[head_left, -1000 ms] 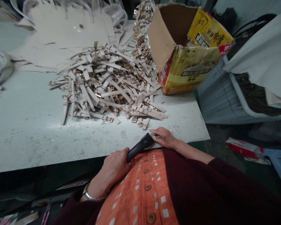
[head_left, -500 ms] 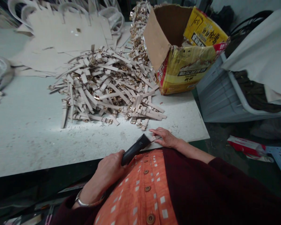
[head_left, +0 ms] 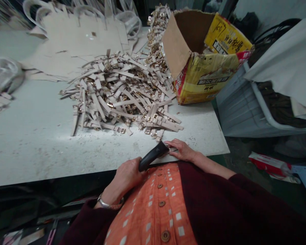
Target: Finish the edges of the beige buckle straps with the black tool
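Observation:
My left hand (head_left: 129, 174) is wrapped round the rear of a black tube-shaped hand tool (head_left: 153, 156), whose exact kind I cannot make out. The tool slants up and right, and its wide front end is close against my right hand (head_left: 182, 149). Between the fingers of my right hand, at the table's front edge, is a small beige strap (head_left: 172, 149), partly hidden by the tool and fingers. Just beyond both hands lies a big heap of beige buckle straps (head_left: 122, 92) with gold-coloured buckles.
A worn yellow cardboard box (head_left: 206, 76) stands open at the table's right side. Beyond the right edge is a grey plastic bin (head_left: 234, 102) with cloth over it. Flat beige pieces (head_left: 73, 41) lie at the back. A plastic-wrapped bundle (head_left: 6, 76) sits at the left on the table (head_left: 40, 146).
My left hand has moved the black tool right and slightly up, so its front now covers more of the strap at my right fingers. The whole view has shifted a little.

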Motion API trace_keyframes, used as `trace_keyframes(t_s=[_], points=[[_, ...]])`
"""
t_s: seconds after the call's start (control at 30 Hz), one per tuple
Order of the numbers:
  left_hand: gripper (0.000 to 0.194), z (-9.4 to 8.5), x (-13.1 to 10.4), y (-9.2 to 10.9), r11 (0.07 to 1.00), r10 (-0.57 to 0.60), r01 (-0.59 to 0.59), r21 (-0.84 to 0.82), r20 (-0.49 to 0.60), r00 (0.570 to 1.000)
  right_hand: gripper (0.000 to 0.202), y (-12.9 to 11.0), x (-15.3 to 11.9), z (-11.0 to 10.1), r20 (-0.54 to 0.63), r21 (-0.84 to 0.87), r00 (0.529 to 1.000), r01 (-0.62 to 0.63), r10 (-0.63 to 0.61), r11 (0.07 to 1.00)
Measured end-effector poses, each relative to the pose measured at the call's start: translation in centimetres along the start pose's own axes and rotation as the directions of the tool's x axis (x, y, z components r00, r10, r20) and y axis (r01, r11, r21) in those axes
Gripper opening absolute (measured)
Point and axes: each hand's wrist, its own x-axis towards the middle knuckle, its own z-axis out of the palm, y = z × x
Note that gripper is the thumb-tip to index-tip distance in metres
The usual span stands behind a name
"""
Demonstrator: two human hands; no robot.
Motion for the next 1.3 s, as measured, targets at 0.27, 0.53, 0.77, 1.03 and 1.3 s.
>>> trace_keyframes(t_s=[0.27,0.53,0.77,1.03,1.3], points=[[0.029,-0.2,-2.3,-1.3,0.995,-0.043,0.038,0.092,0.053,0.998,0.015,-0.1,-0.3,0.1,-0.03,0.003,0.999,0.04,-0.04,0.999],[0.026,-0.1,-2.7,1.2,0.991,0.025,-0.033,0.128,0.067,0.997,0.018,0.5,0.4,-0.5,0.037,0.008,0.997,0.062,-0.062,0.998],[0.02,0.3,-1.8,2.1,0.991,0.05,-0.056,0.125,0.05,0.997,0.019,1.2,0.5,-0.5,0.101,0.045,0.995,0.017,-0.021,0.999],[0.025,0.7,-2.7,0.9,0.989,-0.015,0.003,0.151,0.077,0.997,0.02,1.4,0.5,-0.3,0.082,0.058,0.996,0.02,-0.025,0.998],[0.023,0.7,-1.7,2.6,0.994,0.051,-0.057,0.098,0.061,0.997,0.018,1.0,0.7,-0.9,0.075,0.052,0.997,-0.003,0.0,0.999]])
